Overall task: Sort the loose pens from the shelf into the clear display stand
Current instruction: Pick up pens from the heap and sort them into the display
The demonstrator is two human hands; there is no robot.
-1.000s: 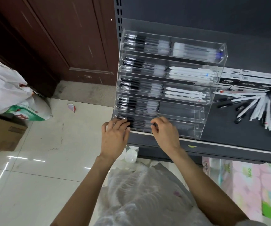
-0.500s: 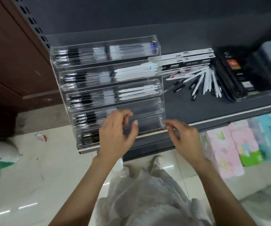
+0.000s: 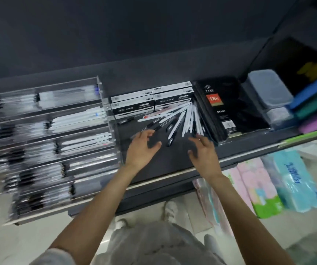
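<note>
Hovering over the dark shelf, between the stand and the pile: left hand spread, fingers relaxed and holding nothing, fingertips reaching just short of the nearest black-capped pens. Reaching in from the right: right hand, fingers loosely extended, gripping nothing, fingertips at the near ends of the white pens; whether touching them, impossible to tell through the blur. Lying fanned out on the shelf just beyond both hands: loose pens, mostly white barrels with a few black ones, far ends resting against flat black-and-white boxes. Standing at the left end of the shelf, blurred by camera motion: clear display stand, stepped tiers already carrying rows of black pens on the left and white pens on the right. Sitting just right of the pile: black notebooks marked "18K". Further right: translucent lidded containers.
</note>
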